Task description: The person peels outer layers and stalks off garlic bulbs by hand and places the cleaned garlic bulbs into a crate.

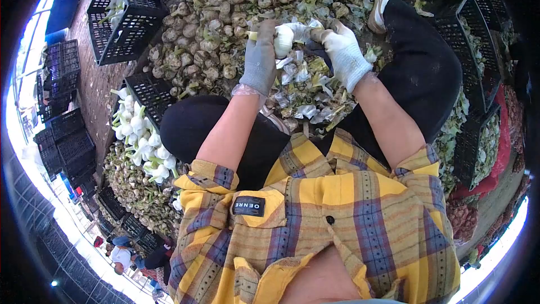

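Note:
My left hand (pixel 259 59), in a grey glove, grips a white peeled bulb (pixel 283 40) by its stalk end. My right hand (pixel 344 53), in a white glove, pinches a loose strip of skin on the same bulb. Both hands are raised over a heap of peelings (pixel 306 93) lying between my knees. Beyond them stretches a big pile of unpeeled, dirty bulbs (pixel 225 17).
A black crate (pixel 126 14) stands at the upper left, another (pixel 147 93) holds cleaned white bulbs (pixel 138 135). Stacked empty crates (pixel 64 129) line the left. Crates (pixel 478 107) with greens stand at the right. Other people (pixel 132 256) crouch at the lower left.

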The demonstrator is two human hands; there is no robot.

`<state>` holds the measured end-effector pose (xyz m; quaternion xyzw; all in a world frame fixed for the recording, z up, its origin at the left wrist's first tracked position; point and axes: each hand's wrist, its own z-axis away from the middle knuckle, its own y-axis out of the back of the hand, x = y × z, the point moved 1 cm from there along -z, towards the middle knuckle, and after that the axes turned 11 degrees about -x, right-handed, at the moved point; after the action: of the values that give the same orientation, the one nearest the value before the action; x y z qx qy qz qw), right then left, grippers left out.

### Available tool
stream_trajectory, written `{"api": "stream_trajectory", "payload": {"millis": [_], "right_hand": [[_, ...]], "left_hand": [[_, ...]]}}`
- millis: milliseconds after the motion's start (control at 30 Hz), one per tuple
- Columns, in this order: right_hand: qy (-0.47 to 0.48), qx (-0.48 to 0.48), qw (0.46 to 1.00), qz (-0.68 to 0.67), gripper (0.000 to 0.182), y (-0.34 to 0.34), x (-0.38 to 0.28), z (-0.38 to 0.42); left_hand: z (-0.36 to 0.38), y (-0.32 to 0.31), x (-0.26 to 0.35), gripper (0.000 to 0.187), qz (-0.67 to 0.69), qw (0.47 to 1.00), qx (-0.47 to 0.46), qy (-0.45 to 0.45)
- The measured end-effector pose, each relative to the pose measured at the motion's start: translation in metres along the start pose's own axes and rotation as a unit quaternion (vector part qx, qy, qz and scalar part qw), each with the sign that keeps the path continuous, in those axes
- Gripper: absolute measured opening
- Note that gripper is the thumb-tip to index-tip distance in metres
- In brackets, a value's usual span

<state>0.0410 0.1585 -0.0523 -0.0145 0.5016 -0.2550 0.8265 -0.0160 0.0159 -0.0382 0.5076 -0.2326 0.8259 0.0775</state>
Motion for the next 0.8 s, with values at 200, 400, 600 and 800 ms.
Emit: {"api": "stream_trajectory", "payload": {"millis": [200,400,600,800], "right_hand": [[-0.053,-0.14,0.985,-0.087,0.031,-0.011,-0.01,0.012],[0.042,-0.096,0.992,0.067,0.03,-0.015,-0.009,0.016],[-0.002,0.0,0.985,-0.174,0.022,-0.008,-0.012,0.01],[0.055,-0.046,0.995,0.067,0.023,0.005,-0.019,0.005]], "left_hand": [[0.005,-0.001,0.007,0.032,-0.055,0.997,-0.021,-0.056],[0.006,-0.003,0.005,0.032,-0.08,0.997,0.012,-0.007],[-0.003,0.009,0.003,0.03,0.199,0.976,-0.017,0.089],[-0.011,0.021,0.006,0.03,0.335,0.936,0.024,0.108]]}}
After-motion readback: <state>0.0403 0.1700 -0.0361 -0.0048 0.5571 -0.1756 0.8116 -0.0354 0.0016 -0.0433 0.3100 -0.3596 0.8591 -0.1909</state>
